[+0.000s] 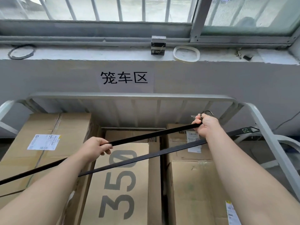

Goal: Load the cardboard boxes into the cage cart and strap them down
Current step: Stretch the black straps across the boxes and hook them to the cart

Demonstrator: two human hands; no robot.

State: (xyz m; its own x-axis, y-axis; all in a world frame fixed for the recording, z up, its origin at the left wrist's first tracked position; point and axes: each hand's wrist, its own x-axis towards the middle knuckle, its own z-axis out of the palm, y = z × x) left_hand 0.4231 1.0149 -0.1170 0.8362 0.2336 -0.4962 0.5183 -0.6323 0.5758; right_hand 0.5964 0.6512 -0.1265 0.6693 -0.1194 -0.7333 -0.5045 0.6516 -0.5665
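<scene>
Several cardboard boxes fill the grey metal cage cart (129,95): a tall one with a shipping label (53,135) at left, one printed "350" (123,179) in the middle, another (193,189) at right. A black strap (151,134) stretches taut above them. My left hand (95,147) pinches it near mid-length. My right hand (205,125) grips its far end, where a dark metal hook (207,112) sticks up near the cart's back right corner. A second strap run (146,157) passes lower, running to the cart's right rail (266,135).
A wall with a paper sign (124,77) stands behind the cart. On the window sill sit a small black box (158,45), a white tape ring (186,53) and a dark loop (21,51). Barred windows are above.
</scene>
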